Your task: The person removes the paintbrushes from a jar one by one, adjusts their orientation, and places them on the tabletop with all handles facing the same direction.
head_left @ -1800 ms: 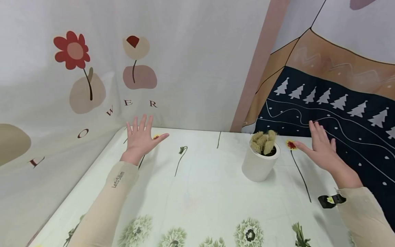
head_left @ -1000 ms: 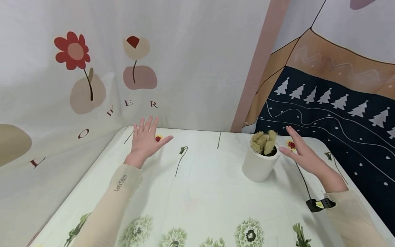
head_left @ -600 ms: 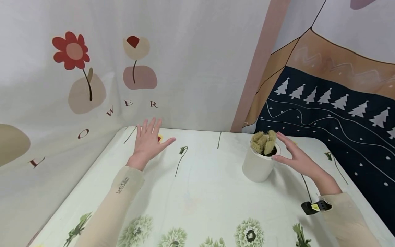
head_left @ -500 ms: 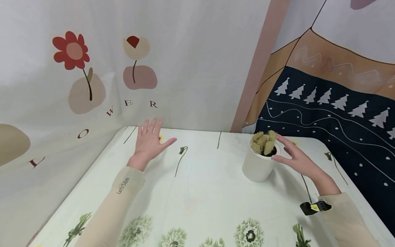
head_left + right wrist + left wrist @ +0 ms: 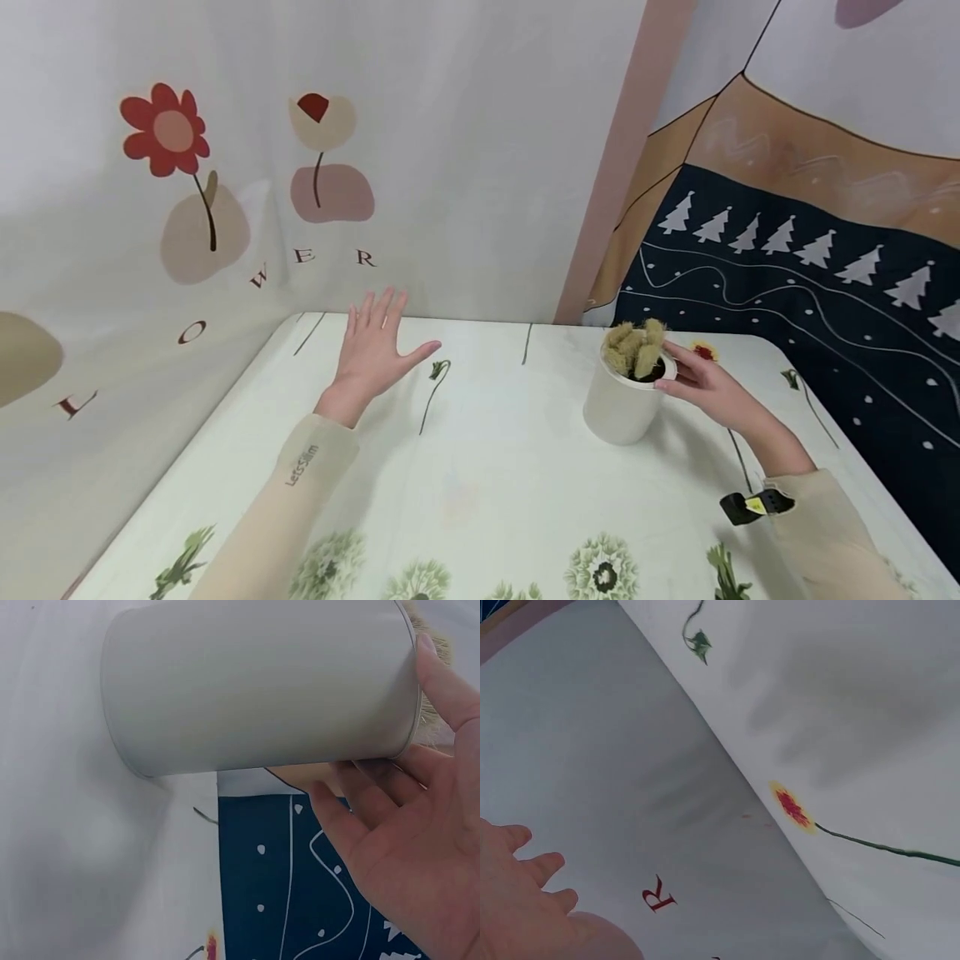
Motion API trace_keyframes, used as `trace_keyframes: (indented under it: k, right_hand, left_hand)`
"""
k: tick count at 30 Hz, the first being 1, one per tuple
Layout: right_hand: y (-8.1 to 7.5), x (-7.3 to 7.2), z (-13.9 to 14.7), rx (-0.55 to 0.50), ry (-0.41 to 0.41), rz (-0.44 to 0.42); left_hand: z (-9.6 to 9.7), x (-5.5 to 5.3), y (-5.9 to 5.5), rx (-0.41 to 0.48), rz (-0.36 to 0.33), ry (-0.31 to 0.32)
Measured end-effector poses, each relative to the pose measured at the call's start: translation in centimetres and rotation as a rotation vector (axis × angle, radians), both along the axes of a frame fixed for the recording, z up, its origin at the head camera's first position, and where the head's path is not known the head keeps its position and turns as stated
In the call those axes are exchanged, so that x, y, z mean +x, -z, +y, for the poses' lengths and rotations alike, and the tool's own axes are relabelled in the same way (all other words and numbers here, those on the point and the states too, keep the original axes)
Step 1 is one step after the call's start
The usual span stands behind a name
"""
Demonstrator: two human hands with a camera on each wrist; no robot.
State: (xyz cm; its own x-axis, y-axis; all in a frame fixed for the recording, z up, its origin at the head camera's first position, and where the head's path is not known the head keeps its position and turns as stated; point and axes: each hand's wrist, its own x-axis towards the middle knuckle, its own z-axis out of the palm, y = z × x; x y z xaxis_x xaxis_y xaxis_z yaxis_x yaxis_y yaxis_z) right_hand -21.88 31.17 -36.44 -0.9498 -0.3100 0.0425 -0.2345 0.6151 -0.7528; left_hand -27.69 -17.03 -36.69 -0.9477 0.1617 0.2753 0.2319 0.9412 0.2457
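A white cylindrical flowerpot (image 5: 621,408) stands upright on the table, with fuzzy tan-green plant pieces (image 5: 633,348) and dark soil in its top. At the pot's upper right, my right hand (image 5: 708,390) has its thumb on the rim and its fingers bent around the far side. In the right wrist view the thumb lies at the rim of the pot (image 5: 262,682), and some fingertips are hidden behind the wall. My left hand (image 5: 369,350) is held above the back left of the table, fingers straight and spread, holding nothing; its fingertips show in the left wrist view.
The white tablecloth (image 5: 480,492) has printed flowers and stems. A light hanging cloth (image 5: 450,167) with printed flowers and letters closes off the back and left. A dark blue cloth (image 5: 795,275) with white trees hangs along the right. A black device (image 5: 753,505) sits on the right wrist.
My right hand has moved left from beside the pot to its rim, fingers bending around it. My left hand has drifted slightly right, still spread. The pot stays in place; the view shifts slightly.
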Motion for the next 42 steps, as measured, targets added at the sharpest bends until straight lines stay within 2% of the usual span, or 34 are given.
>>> trace_keyframes:
  k: [9,16,21,35,42]
  right_hand:
    - [0.0,0.0,-0.2,-0.018,0.005,-0.04]
    - [0.1,-0.1,-0.2,-0.025,0.009,-0.045]
    - [0.1,-0.1,-0.2,-0.027,0.02,-0.047]
    - [0.4,-0.1,-0.2,-0.032,0.035,-0.054]
    - [0.5,-0.1,-0.1,-0.034,0.037,-0.052]
  left_hand:
    - [2.1,0.7,-0.4,0.067,-0.011,0.056]
    - [4.2,1.6,-0.7,0.218,-0.034,0.108]
    - [5.5,1.8,-0.9,0.281,-0.035,0.134]
    - [7.8,2.4,-0.7,0.38,-0.076,0.152]
    - [9.4,2.3,-0.7,0.398,-0.066,0.172]
